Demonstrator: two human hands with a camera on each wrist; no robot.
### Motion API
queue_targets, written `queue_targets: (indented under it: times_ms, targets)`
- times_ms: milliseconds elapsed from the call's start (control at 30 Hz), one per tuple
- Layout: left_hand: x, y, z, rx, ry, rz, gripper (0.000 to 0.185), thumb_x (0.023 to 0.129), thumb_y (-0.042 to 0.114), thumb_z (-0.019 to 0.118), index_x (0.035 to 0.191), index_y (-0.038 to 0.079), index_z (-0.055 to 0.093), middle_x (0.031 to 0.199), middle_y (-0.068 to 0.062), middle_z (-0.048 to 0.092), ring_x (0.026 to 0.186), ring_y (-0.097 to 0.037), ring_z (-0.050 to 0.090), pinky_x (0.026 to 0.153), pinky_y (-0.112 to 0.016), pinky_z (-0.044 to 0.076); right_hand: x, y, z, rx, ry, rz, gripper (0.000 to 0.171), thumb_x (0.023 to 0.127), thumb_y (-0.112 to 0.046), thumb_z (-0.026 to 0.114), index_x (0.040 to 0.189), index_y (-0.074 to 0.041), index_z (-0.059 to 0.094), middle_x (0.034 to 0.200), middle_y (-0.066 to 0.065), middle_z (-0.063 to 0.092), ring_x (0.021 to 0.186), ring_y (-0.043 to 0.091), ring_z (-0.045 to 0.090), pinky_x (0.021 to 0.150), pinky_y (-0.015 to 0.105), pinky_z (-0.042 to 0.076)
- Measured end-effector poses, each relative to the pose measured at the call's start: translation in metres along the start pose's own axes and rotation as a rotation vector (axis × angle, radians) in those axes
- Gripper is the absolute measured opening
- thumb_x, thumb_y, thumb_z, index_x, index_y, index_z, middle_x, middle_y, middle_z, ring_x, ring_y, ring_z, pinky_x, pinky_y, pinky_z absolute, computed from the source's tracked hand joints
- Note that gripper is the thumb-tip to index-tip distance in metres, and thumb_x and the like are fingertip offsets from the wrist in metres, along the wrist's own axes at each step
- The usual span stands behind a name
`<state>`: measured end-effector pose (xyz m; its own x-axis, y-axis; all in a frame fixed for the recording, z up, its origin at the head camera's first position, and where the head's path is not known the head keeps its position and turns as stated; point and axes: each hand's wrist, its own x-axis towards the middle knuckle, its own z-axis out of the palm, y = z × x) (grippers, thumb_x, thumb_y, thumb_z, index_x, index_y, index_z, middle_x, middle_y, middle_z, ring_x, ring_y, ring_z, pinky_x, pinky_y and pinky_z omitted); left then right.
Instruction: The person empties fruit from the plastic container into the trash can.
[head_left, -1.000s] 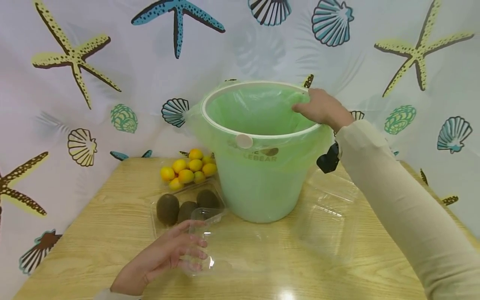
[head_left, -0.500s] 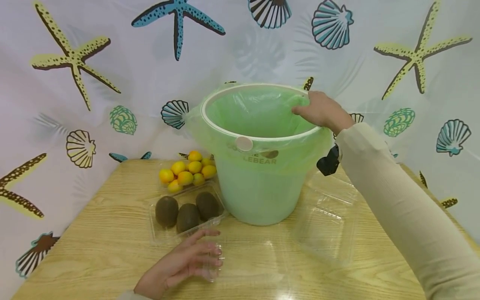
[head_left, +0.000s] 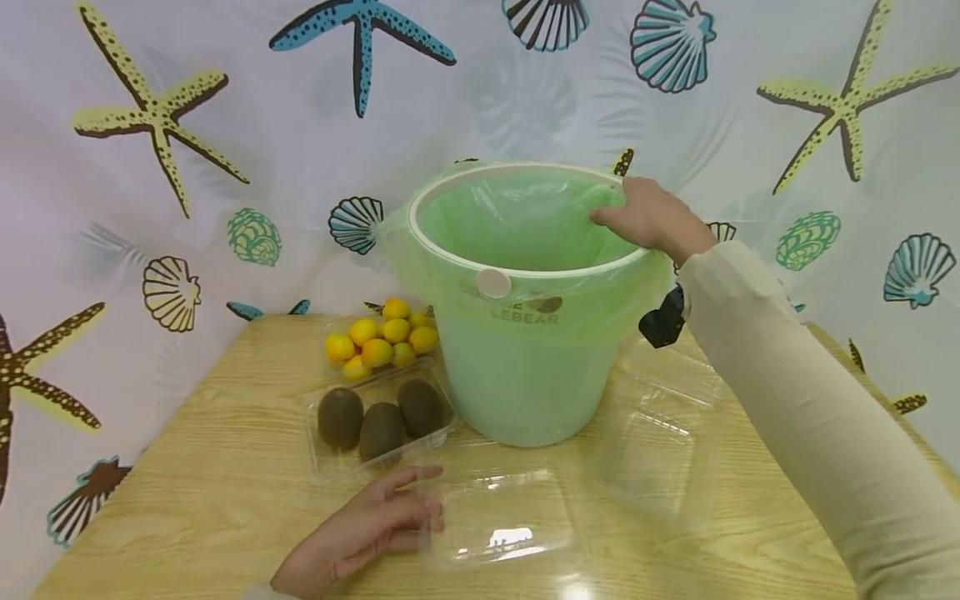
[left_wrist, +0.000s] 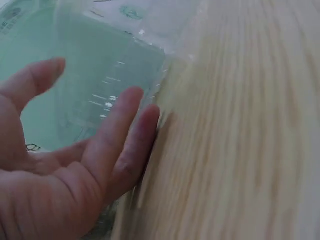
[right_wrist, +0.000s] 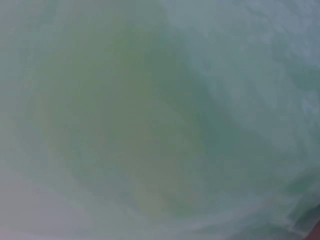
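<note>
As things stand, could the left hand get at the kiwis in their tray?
Probably yes: the left hand lies open just in front of the kiwis, whose tray shows no lid, and nothing stands between.

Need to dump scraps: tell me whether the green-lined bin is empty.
Seems empty: the bin interior shows only green liner, though its bottom is hidden.

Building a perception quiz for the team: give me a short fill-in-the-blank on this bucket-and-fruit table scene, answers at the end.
1. The right hand rests on the rim of the green-lined ____.
2. The left hand touches an empty clear plastic container that lies on the ____.
3. The number of kiwis in the clear tray beside the bucket is ____.
4. Behind the kiwis sits a pile of small fruits coloured ____.

Missing words: bucket; table; three; yellow-orange
</note>
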<state>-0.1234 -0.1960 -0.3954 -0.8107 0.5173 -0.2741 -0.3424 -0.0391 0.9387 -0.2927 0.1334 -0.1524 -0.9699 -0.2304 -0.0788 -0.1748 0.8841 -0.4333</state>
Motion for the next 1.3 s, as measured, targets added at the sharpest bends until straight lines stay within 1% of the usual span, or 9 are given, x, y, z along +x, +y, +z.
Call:
queue_targets:
  times_ms: [100, 200, 400, 500, 667, 800, 900, 1100, 1300]
  targets:
    - [0.000, 0.002, 0.002, 0.072, 0.052, -0.014, 0.067, 0.095, 0.016, 0.056, 0.145, -0.011, 0.021, 0.098, -0.005, 0.054, 0.086, -0.011, 0.059, 0.075, -0.024, 0.054, 0.000, -0.001, 0.001, 0.004, -0.012, 0.016, 0.075, 0.098, -0.041, 0.037, 0.152, -0.001, 0.005, 0.158, 0.021, 0.009, 0.143, 0.041, 0.019, 0.113, 0.056, 0.023]
    - [-0.002, 0.001, 0.000, 0.078, 0.088, -0.024, 0.065, 0.094, 0.015, 0.057, 0.142, -0.014, 0.024, 0.099, -0.006, 0.054, 0.086, -0.011, 0.059, 0.076, -0.025, 0.055, 0.000, -0.002, 0.002, 0.008, -0.022, 0.022, 0.076, 0.098, -0.041, 0.037, 0.152, -0.001, 0.002, 0.159, 0.021, 0.005, 0.144, 0.041, 0.015, 0.114, 0.056, 0.021]
    - [-0.011, 0.003, -0.015, 0.084, 0.114, -0.059, 0.066, 0.095, 0.021, 0.055, 0.140, -0.016, 0.025, 0.117, -0.012, 0.054, 0.096, -0.013, 0.062, 0.083, -0.028, 0.055, 0.000, -0.004, 0.001, 0.006, -0.021, 0.023, 0.077, 0.098, -0.041, 0.038, 0.152, 0.000, 0.002, 0.159, 0.021, 0.006, 0.144, 0.041, 0.017, 0.114, 0.056, 0.023]
    - [-0.017, 0.004, -0.023, 0.081, 0.112, -0.073, 0.066, 0.097, 0.025, 0.052, 0.140, -0.017, 0.025, 0.116, -0.010, 0.055, 0.097, -0.013, 0.062, 0.084, -0.027, 0.055, 0.000, -0.004, -0.001, -0.003, -0.017, 0.026, 0.077, 0.098, -0.042, 0.037, 0.152, 0.000, 0.003, 0.159, 0.021, 0.007, 0.143, 0.041, 0.019, 0.113, 0.056, 0.024]
    - [-0.031, 0.001, -0.039, 0.028, 0.129, -0.091, 0.056, 0.099, 0.026, 0.050, 0.135, -0.013, 0.035, 0.106, -0.005, 0.058, 0.095, -0.014, 0.063, 0.085, -0.028, 0.055, 0.001, -0.003, 0.000, -0.004, -0.015, 0.028, 0.076, 0.098, -0.043, 0.037, 0.152, -0.001, 0.004, 0.159, 0.021, 0.008, 0.143, 0.041, 0.019, 0.113, 0.056, 0.024]
    - [-0.046, -0.001, -0.053, -0.065, 0.109, -0.089, 0.037, 0.100, 0.023, 0.048, 0.128, -0.001, 0.046, 0.107, -0.005, 0.058, 0.099, -0.016, 0.064, 0.090, -0.030, 0.053, 0.001, -0.002, 0.001, 0.001, -0.020, 0.033, 0.077, 0.098, -0.044, 0.037, 0.153, -0.002, 0.002, 0.159, 0.020, 0.006, 0.144, 0.041, 0.017, 0.113, 0.056, 0.023]
    - [-0.055, 0.002, -0.063, -0.104, 0.133, -0.106, 0.034, 0.100, 0.023, 0.047, 0.128, 0.002, 0.045, 0.108, -0.005, 0.059, 0.100, -0.017, 0.063, 0.091, -0.032, 0.052, 0.000, -0.002, 0.001, -0.012, -0.014, 0.029, 0.077, 0.098, -0.043, 0.037, 0.153, -0.001, 0.003, 0.159, 0.021, 0.007, 0.143, 0.042, 0.018, 0.113, 0.057, 0.024]
    - [-0.063, 0.017, -0.081, 0.028, 0.301, -0.145, 0.049, 0.101, 0.030, 0.043, 0.131, -0.006, 0.027, 0.102, -0.005, 0.058, 0.092, -0.016, 0.065, 0.083, -0.034, 0.056, 0.001, -0.002, 0.000, -0.017, -0.011, 0.024, 0.077, 0.098, -0.044, 0.037, 0.153, -0.002, 0.002, 0.159, 0.020, 0.005, 0.144, 0.041, 0.014, 0.114, 0.056, 0.021]
    - [-0.051, 0.030, -0.097, 0.038, 0.473, -0.131, 0.045, 0.100, 0.028, 0.043, 0.131, -0.001, 0.028, 0.092, -0.002, 0.058, 0.082, -0.012, 0.066, 0.077, -0.033, 0.057, 0.000, -0.001, 0.000, 0.004, -0.013, 0.040, 0.078, 0.098, -0.044, 0.037, 0.153, -0.003, -0.001, 0.160, 0.019, 0.002, 0.145, 0.040, 0.011, 0.115, 0.056, 0.019]
